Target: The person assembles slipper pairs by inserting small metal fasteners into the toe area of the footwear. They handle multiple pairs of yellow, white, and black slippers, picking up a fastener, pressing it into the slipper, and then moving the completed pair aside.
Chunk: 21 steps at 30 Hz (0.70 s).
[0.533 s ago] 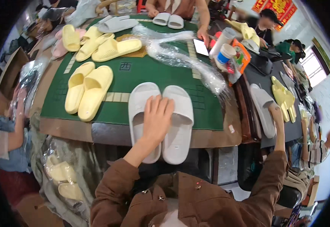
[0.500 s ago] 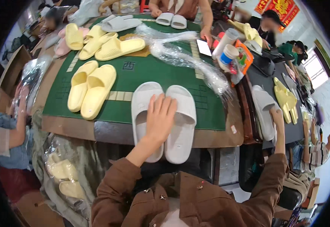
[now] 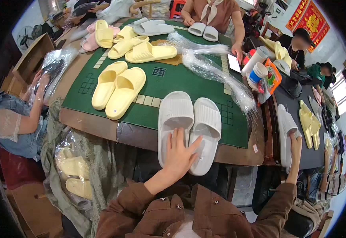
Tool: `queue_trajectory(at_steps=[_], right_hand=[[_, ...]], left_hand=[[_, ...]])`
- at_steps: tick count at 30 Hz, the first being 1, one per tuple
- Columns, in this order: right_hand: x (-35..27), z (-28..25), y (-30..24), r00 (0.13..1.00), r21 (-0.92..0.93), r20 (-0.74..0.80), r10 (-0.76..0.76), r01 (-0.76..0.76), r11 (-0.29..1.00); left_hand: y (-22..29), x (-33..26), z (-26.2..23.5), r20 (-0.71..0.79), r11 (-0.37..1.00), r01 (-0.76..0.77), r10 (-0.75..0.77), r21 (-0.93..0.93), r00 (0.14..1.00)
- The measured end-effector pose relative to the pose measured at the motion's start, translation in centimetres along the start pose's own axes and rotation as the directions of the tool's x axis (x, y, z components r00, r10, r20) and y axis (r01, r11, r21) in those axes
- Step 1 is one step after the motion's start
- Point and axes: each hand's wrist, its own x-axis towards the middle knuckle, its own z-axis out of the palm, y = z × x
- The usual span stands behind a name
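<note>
A pair of light grey slippers lies side by side on the near edge of the green-covered table, toes pointing away. My left hand rests over their footbeds with its fingers spread. A thin clear strand shows between the two slippers. On the right, my right hand grips another grey slipper by its foot opening, beside the dark table; some of its fingers are hidden. A pair of pale yellow slippers stands left of the grey pair.
More yellow slippers and a bundle of clear plastic strands lie across the green mat. White tubs stand at the right. Co-workers sit left, opposite and right. A bag of yellow slippers hangs below left.
My left hand has slid back from the straps toward the heels, and its fingers have spread. My right hand still holds the grey slipper. The whole view has shifted.
</note>
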Motion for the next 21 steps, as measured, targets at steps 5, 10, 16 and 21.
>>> queue_trajectory(at_steps=[5,10,16,21], right_hand=[[-5.1,1.5,-4.2,0.983,0.353,0.085,-0.163,0.123,0.927],[-11.7,5.4,-12.8,0.942,0.622,0.243,-0.233,0.033,0.782],[-15.2,11.6,-15.6,0.884,0.545,0.286,-0.370,0.167,0.821],[-16.5,13.2,-19.1,0.875,0.454,0.294,-0.385,0.227,0.862]], left_hand=[[-0.8,1.9,3.0,-0.049,0.999,-0.009,0.012,0.052,0.999],[-5.8,5.8,3.4,-0.066,0.988,-0.065,0.075,0.142,0.995],[-14.0,7.9,0.0,-0.119,0.940,0.046,-0.006,0.338,0.993],[-20.2,6.6,-3.6,-0.133,0.892,0.205,-0.165,0.403,0.977]])
